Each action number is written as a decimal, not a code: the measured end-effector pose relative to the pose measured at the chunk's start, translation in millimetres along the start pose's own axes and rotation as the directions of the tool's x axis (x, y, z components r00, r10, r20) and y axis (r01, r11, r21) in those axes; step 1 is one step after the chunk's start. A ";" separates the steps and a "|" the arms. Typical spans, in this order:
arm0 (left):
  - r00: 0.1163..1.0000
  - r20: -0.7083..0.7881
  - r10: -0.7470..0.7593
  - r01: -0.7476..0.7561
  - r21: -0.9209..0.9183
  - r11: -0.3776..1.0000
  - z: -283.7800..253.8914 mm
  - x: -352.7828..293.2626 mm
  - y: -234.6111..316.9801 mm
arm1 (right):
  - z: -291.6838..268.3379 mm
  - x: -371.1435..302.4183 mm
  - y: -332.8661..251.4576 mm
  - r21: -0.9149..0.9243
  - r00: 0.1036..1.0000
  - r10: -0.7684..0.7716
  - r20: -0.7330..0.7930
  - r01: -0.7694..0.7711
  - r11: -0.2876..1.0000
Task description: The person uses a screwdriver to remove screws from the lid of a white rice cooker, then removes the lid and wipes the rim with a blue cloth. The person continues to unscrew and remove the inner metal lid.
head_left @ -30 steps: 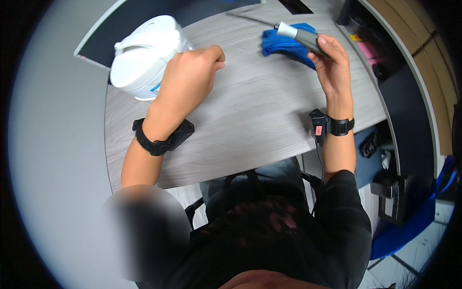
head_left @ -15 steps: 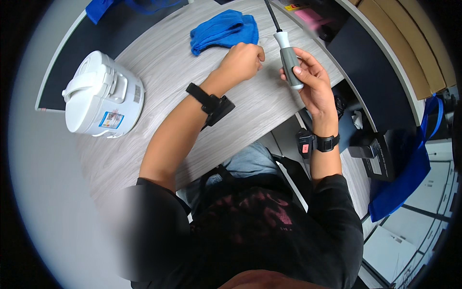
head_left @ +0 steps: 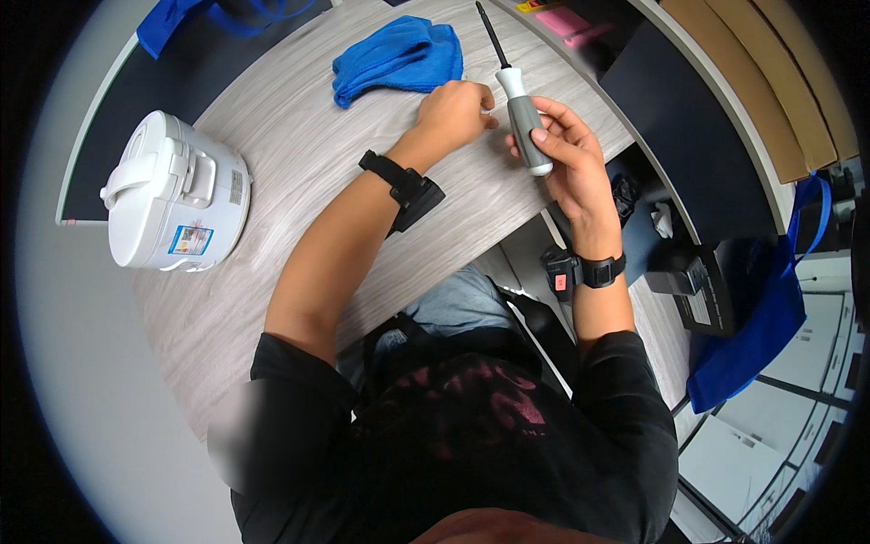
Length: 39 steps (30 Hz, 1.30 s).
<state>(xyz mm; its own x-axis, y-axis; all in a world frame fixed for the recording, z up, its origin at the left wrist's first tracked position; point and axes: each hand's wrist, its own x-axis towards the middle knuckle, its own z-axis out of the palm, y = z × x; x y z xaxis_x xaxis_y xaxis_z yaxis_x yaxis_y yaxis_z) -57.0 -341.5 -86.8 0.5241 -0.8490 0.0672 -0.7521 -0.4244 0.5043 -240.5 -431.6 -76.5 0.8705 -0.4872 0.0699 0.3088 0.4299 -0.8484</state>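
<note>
My right hand (head_left: 571, 159) is closed round the grey-and-white handle of a screwdriver (head_left: 526, 127). Its dark shaft points up and away, toward the far edge of the desk. Just left of the handle, my left hand (head_left: 453, 115) is closed, fingers curled inward; what it holds, if anything, is hidden. A crumpled blue cloth (head_left: 399, 59) lies on the desk right behind the left hand. Both wrists wear black straps with small dark devices.
A white rice cooker (head_left: 177, 195) stands at the left on the wood-grain desk (head_left: 299, 145). Dark panels border the desk. At the right are cardboard boxes (head_left: 752, 82), a black box (head_left: 711, 299) and a blue bag (head_left: 752, 335). A pink item (head_left: 566, 25) lies at the far right.
The whole view has shifted a little, moving the desk things leftward. The gap between my left hand and the screwdriver has narrowed. My right hand keeps its hold on the handle.
</note>
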 end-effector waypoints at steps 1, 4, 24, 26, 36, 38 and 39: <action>1.000 -0.001 -0.019 0.019 -0.001 1.000 -3.8 -2.7 -0.3 | 4.6 2.8 -1.9 0.017 1.000 0.000 0.002 0.000 1.000; 1.000 -0.016 -0.025 0.024 -0.047 0.999 -24.3 -18.4 -9.1 | 21.4 9.9 -9.3 0.017 0.999 0.021 0.031 -0.021 1.000; 0.574 -0.801 0.171 0.190 0.334 0.923 -181.3 -266.7 -92.0 | 203.8 142.2 122.1 -0.759 0.940 0.331 0.086 -0.154 0.633; 0.493 -0.835 0.246 0.318 0.436 0.842 -190.0 -273.1 -91.9 | 204.2 148.8 131.3 -0.756 0.953 0.295 0.070 -0.142 0.638; 0.533 -0.835 0.137 0.404 0.394 0.825 -185.0 -283.9 -115.8 | 206.8 168.8 153.6 -0.900 0.977 0.209 0.046 -0.050 0.433; 0.524 -0.840 0.140 0.390 0.382 0.838 -187.0 -283.9 -117.4 | 206.2 174.6 156.2 -0.915 0.981 0.192 0.033 -0.048 0.401; 0.522 -0.841 0.145 0.376 0.379 0.845 -188.2 -281.6 -119.3 | 200.0 180.9 160.7 -0.925 0.987 0.158 0.035 -0.028 0.378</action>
<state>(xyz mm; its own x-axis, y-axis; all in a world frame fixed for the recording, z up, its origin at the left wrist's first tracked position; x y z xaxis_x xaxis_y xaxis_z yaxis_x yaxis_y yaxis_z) -39.7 7.6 -3.8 0.5003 -0.2396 0.8320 -0.5902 -0.7975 0.1252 43.3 -298.6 -95.3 0.9212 -0.3863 -0.0472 -0.2624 -0.5271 -0.8083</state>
